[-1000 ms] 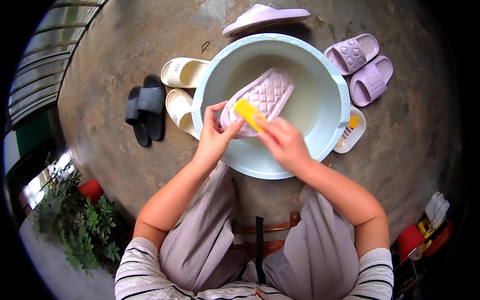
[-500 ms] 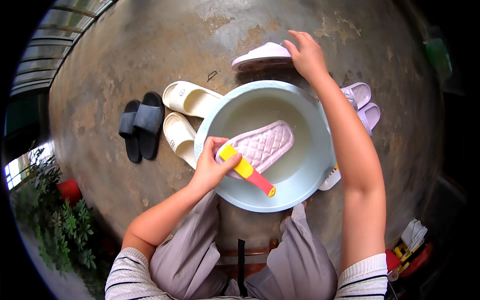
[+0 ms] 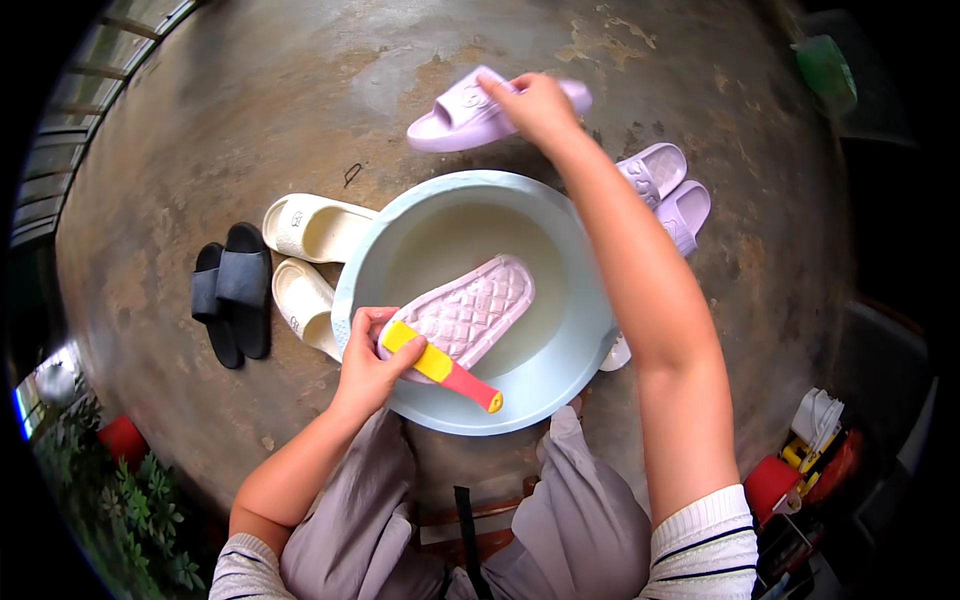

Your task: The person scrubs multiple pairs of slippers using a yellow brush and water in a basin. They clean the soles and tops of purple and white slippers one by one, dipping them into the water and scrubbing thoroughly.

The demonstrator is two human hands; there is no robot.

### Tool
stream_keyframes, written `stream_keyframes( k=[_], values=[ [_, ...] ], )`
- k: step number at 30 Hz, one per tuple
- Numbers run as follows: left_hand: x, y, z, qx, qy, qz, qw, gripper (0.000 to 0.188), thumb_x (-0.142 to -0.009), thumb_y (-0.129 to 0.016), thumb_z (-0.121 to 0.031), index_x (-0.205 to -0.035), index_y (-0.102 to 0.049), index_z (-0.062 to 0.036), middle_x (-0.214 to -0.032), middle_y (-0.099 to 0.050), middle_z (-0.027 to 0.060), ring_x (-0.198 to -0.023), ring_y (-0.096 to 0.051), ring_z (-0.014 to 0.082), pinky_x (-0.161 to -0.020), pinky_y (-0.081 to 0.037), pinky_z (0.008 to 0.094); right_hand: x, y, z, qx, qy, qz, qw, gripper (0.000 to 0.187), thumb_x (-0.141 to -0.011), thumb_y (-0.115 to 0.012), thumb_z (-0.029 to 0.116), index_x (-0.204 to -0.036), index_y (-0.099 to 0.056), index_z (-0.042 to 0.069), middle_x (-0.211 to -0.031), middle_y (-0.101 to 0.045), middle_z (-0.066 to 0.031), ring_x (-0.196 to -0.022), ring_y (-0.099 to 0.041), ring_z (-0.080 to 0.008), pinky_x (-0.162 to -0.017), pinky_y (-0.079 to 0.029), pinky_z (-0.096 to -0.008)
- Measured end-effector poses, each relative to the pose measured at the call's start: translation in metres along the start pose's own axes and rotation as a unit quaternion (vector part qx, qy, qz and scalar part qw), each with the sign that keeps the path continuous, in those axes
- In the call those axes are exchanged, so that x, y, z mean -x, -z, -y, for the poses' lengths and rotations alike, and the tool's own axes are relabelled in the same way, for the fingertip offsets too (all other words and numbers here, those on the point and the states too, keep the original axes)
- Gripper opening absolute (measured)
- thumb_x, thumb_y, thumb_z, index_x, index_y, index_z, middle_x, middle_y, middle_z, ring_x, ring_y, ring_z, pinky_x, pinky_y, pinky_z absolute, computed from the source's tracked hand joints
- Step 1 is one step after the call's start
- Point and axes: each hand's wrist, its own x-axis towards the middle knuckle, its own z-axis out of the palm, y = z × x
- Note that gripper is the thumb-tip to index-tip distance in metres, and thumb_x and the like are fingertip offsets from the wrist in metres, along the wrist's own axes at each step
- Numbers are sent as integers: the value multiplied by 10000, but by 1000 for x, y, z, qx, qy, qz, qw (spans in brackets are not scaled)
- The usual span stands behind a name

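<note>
The main container is a round, light blue basin, set on the concrete floor in front of the person. It holds cloudy, greyish water, which covers the bottom.

A pale lilac slipper is positioned over the basin, patterned sole facing up, its near left end at the rim and its other end pointing far right. Contact between slipper and water cannot be determined. The left hand is clamped on the slipper's near left end and also retains a brush. The brush head is yellow; the red handle, with a yellow end, points near right across the basin interior. The thumb presses on the yellow section.

The right hand is clamped on a second lilac slipper beyond the basin's far rim, strap side up. Clearance from the floor cannot be determined.

Left of the basin: two cream slippers, then two dark slippers. Right of the basin: two lilac slippers, partly behind the right forearm, and a white dish, its contents hidden. Near right: a red container with yellow and white articles beside or in it; which cannot be determined.
</note>
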Motion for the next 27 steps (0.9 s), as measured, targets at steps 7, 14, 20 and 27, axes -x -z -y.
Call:
stream_keyframes(
  k=[7, 14, 20, 27],
  values=[
    [0, -1, 6, -11, -2, 2, 1000, 455, -880, -788, -155, -1193, -483, -29, -1037, -608, 65, -965, -610, 126, -840, -514, 274, 1, 51, -85, 5, 22, -89, 996, 708, -807, -682, 692, -844, -680, -16, -1097, -586, -216, -973, -619, -327, -905, -498, -378],
    [4, -2, 3, 1, 18, 12, 1000, 457, -896, -771, -140, -1214, -465, -21, -1019, -652, 79, -950, -653, 137, -812, -531, 270, 6, 18, -147, -3, 22, -65, 998, 661, -841, -687, 630, -932, -697, -25, -1115, -607, -226, -1022, -608, -343, -937, -483, -390],
    [0, -11, 5, 15, 15, 22, 1000, 473, -903, -767, -156, -1230, -461, -2, -1036, -667, 100, -954, -658, 145, -832, -535, 282, 2, 39, -174, 142, 175, -227, 948, 592, -873, -711, 523, -1113, -686, -17, -1129, -635, -226, -1059, -620, -339, -916, -499, -407],
    [8, -6, 5, 7, 37, -31, 999, 516, -907, -771, -239, -1255, -462, -16, -1008, -664, 93, -944, -649, 130, -781, -534, 262, 225, 12, -19, -82, 340, 72, 934, 366, -859, -751, 172, -1201, -651, 88, -1069, -578, -105, -817, -629, -249, -752, -530, -346]
  ],
)
